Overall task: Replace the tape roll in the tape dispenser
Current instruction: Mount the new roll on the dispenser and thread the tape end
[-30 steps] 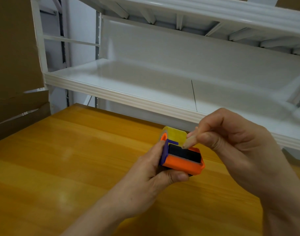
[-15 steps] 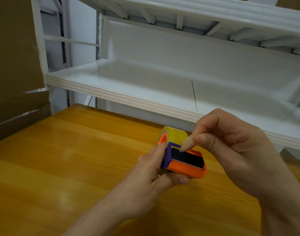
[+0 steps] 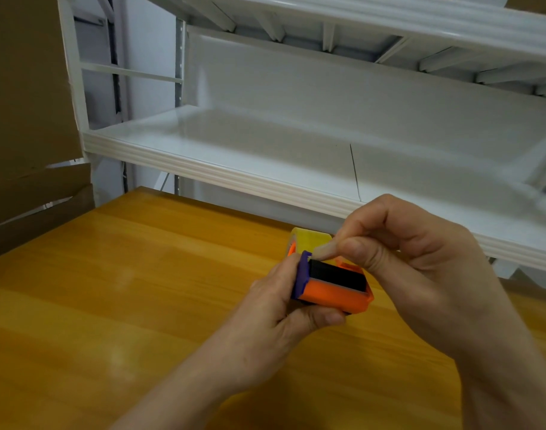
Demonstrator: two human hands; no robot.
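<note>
now two hands, left hand (image 3: 275, 308) and right hand (image 3: 420, 274), hold one tape dispenser (image 3: 333, 290).

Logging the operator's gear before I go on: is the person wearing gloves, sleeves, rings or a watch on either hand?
Nothing worn shows. The left hand and right hand are both bare, no gloves. No ring or watch is visible, and both forearms are uncovered down to the picture's lower edge, with no sleeve in view. The fingernails look short and unpainted.

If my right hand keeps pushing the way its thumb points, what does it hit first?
Likely the tape dispenser: the right hand points its thumb down-left at the purple end beside the black slot, seemingly touching already. The left hand lies just beyond.
</note>
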